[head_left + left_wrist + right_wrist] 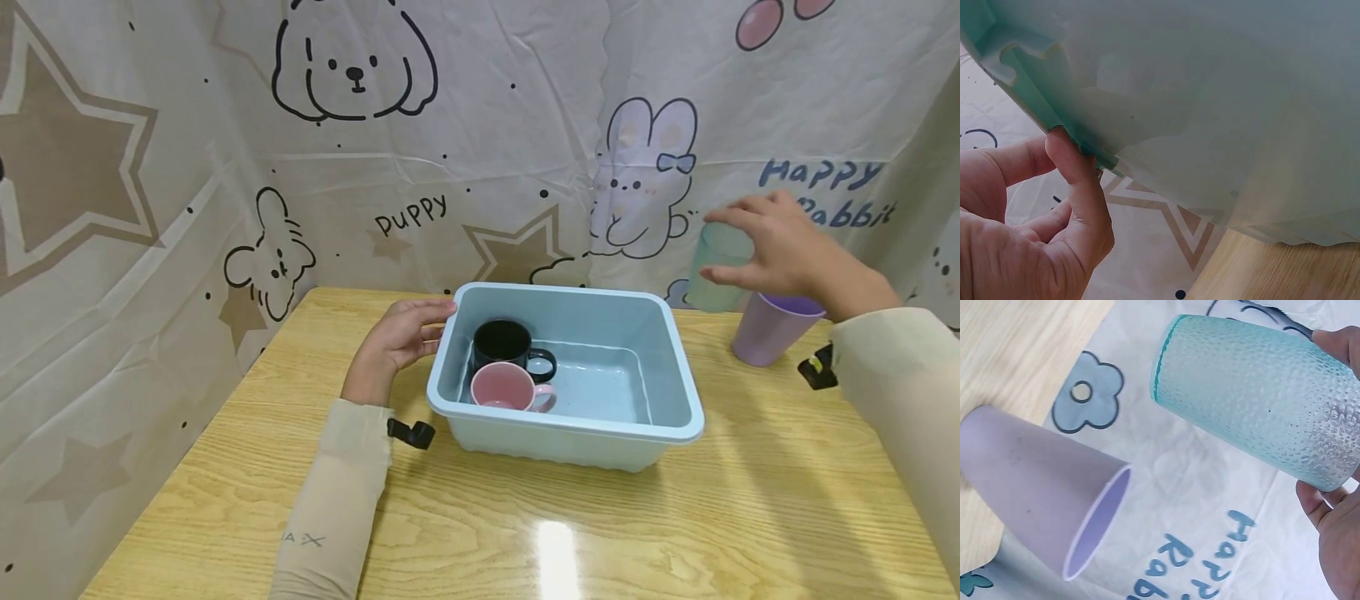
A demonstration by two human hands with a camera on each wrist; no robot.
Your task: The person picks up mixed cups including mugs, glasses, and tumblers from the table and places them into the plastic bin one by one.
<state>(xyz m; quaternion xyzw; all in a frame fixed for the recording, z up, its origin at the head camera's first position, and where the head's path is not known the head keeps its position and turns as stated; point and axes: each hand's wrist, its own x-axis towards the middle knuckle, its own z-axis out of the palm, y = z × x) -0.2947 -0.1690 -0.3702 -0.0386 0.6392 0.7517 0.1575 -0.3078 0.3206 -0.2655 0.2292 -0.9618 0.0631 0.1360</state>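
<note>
A light blue plastic basin [566, 433] stands on the wooden table. My left hand [401, 333] pinches its left rim, as the left wrist view shows with thumb and finger [1079, 175] at the edge. Inside the basin, on the left, are a black mug [502, 342] and a pink mug [504, 386] in front of it, both handles to the right. Beyond the basin's right end, my right hand [795, 250] holds a translucent teal textured cup [716, 279] in the air. In the right wrist view the fingers grip this cup [1254, 394] near one end.
A purple cup [772, 333] stands on the table to the right of the basin, below my right hand. A printed cloth [480, 108] hangs close behind the table [465, 533] and along its left side.
</note>
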